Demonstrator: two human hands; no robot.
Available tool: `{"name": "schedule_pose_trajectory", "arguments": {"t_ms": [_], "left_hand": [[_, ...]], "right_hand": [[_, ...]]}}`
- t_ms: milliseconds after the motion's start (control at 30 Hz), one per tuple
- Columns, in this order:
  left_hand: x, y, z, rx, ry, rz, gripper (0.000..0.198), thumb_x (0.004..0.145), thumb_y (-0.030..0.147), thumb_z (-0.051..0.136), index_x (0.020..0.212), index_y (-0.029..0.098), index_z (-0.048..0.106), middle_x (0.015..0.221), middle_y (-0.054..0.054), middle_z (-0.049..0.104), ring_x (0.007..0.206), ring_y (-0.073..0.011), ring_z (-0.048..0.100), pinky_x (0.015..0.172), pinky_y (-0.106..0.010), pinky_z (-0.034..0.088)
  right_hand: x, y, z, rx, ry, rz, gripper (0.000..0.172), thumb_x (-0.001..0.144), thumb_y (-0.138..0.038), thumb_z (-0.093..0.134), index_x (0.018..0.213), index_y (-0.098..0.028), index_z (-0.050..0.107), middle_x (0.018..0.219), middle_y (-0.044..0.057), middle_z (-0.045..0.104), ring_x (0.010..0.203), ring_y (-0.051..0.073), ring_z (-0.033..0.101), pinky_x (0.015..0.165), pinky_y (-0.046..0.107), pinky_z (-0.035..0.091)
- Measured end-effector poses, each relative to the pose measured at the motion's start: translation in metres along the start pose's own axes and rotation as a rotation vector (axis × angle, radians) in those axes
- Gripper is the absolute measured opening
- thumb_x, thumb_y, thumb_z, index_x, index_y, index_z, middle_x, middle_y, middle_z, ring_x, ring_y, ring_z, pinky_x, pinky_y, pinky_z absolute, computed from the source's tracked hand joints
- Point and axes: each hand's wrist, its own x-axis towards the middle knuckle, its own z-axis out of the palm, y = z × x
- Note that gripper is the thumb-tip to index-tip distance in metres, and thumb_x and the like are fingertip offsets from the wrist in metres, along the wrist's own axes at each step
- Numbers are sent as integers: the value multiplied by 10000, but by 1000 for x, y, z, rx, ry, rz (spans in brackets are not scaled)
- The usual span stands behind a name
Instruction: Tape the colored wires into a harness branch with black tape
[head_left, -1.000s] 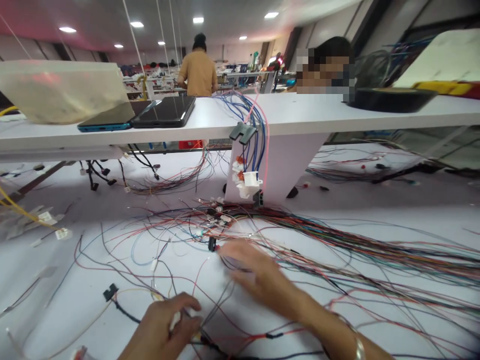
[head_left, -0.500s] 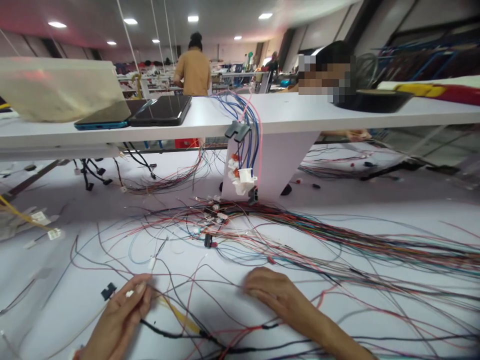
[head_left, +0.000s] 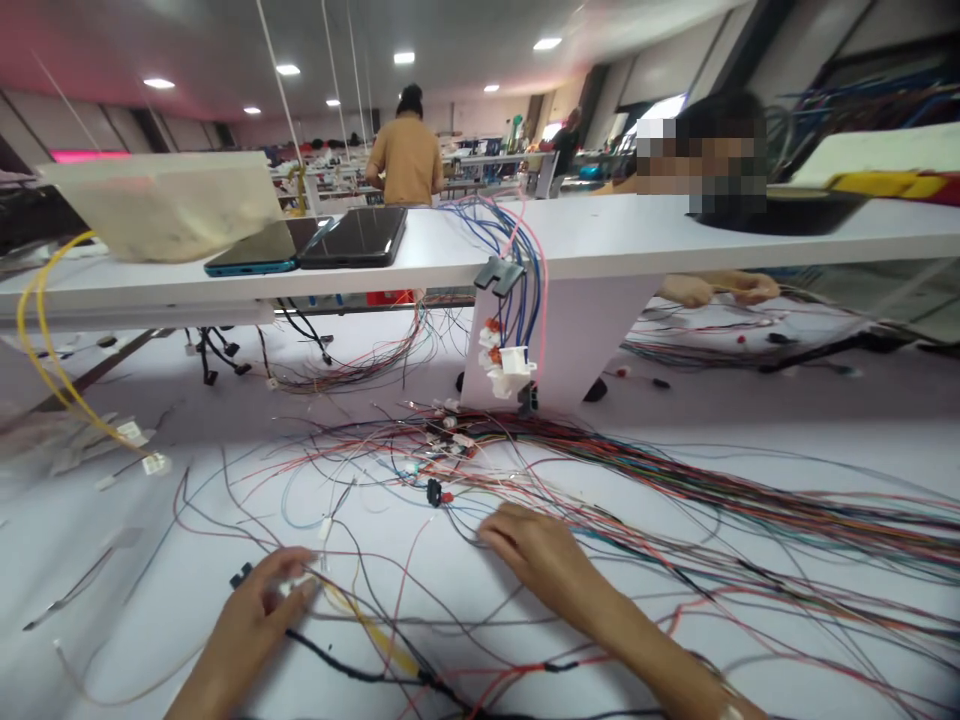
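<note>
Multicoloured wires (head_left: 675,475) sprawl loose, left hand (head_left: 251,618) pinching a white connector (head_left: 295,584), right hand (head_left: 534,548) open on them

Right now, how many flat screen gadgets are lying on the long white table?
2. A phone with a teal edge lies on the left, and a larger black tablet lies right beside it. More could be hidden behind the cloudy plastic tub.
</note>
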Motion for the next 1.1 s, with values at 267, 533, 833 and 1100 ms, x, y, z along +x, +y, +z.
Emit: {"name": "schedule_pose_trajectory", "arguments": {"t_ms": [267, 533, 833, 1100], "left_hand": [[23, 61, 22, 21, -174, 280, 266, 789, 411, 577, 963, 237, 677, 941, -53, 672, 754, -198, 608, 671, -284, 485], [28, 98, 87, -358, -654, 232, 308, 833, 437, 542, 902, 160, 655, 614, 4, 567, 533, -124, 497, 554, -245, 414], [43, 52, 48, -598, -376, -219, 384, 720, 472, 693, 891, 128, 668, 628, 19, 549, 514, -85, 437, 505, -197, 349], [43, 61, 50, -828, -363, -346, 303, 660, 300, 786, 868, 94, 707, 694, -11, 567, 568, -72, 505, 506, -138, 433]], "right_hand": [[36, -19, 29, -43, 86, -1, 145, 850, -160, 584, 715, -185, 633, 754, 3, 663, 717, 135, 591, 641, 208, 377], [-10, -35, 17, -178, 94, -59, 130, 897, -216, 553, 797, -185, 629, 818, 19, 683, 746, 140, 629, 660, 209, 411], [-34, 28, -21, -545, 104, 335, 178, 904, -236, 458, 852, -205, 625, 742, 63, 714, 667, 238, 669, 523, 260, 338], [-39, 53, -19, -44, 378, 303, 209, 872, -313, 423, 871, -205, 602, 653, 7, 662, 595, 182, 623, 579, 266, 436]]}}
